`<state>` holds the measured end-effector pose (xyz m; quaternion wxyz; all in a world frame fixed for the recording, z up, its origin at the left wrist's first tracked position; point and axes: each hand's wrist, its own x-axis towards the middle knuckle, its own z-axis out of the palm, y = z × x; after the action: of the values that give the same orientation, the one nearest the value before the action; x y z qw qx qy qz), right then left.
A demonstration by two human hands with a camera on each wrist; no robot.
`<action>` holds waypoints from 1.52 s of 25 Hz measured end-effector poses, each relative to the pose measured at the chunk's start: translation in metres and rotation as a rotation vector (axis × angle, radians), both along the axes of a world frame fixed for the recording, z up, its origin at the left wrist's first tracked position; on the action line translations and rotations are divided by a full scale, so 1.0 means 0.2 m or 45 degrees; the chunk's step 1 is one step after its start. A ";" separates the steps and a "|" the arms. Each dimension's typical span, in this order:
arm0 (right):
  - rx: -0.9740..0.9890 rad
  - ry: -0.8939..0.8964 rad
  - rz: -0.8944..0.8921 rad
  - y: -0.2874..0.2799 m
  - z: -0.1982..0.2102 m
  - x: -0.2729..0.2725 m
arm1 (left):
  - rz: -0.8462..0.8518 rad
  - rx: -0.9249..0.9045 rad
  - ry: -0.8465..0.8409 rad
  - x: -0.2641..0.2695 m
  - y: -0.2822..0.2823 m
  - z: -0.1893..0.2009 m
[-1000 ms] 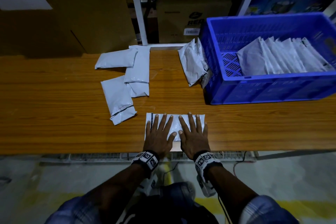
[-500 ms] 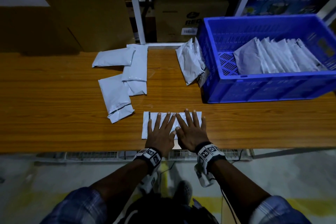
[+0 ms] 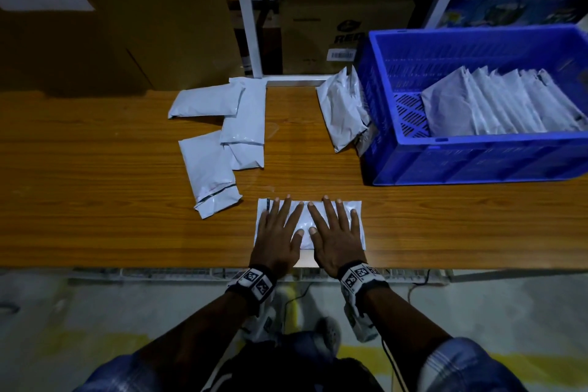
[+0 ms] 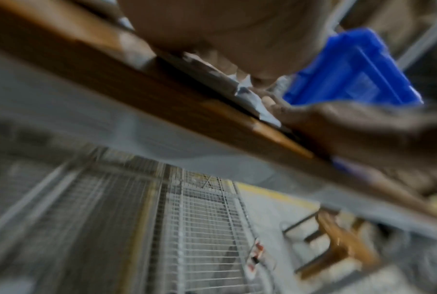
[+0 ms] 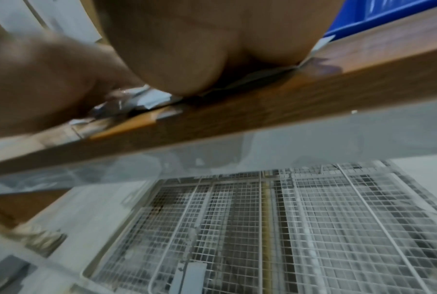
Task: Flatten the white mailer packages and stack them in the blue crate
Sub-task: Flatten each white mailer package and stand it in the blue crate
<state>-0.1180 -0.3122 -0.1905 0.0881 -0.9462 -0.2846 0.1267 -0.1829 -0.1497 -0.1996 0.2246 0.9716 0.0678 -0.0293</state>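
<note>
A white mailer point(image 3: 356, 216) lies flat near the table's front edge. My left hand point(image 3: 280, 229) and right hand point(image 3: 334, 229) press on it side by side, palms down, fingers spread and straight. The blue crate point(image 3: 477, 162) stands at the right, with several flattened mailers point(image 3: 496, 105) leaning in a row inside. Several loose mailers point(image 3: 222, 137) lie in a heap at the centre left. Another mailer point(image 3: 342, 114) leans against the crate's left wall. The wrist views are blurred; they show the palms on the mailer point(image 4: 212, 75) point(image 5: 142, 99) at the table edge.
The wooden table point(image 3: 95, 200) stretches left and right. A white shelf frame point(image 3: 251, 25) with cardboard boxes point(image 3: 343, 29) stands behind it. A large brown box point(image 3: 143, 25) sits at the back left. A wire rack point(image 5: 287, 228) lies under the table.
Both hands stay flat on the mailer. They have slid slightly apart along it, the fingers spreading wider.
</note>
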 end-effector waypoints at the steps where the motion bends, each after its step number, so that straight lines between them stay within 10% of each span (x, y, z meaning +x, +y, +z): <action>1: -0.004 0.003 0.002 0.00 0.00 0.00 | -0.027 0.131 -0.008 -0.01 0.00 0.00; 38: -0.021 0.042 0.082 -0.04 0.02 0.02 | -0.196 0.278 0.280 -0.01 0.08 -0.01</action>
<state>-0.1136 -0.3195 -0.1865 0.0807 -0.9350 -0.3125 0.1473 -0.1856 -0.1346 -0.2015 0.1060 0.9835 0.0200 -0.1451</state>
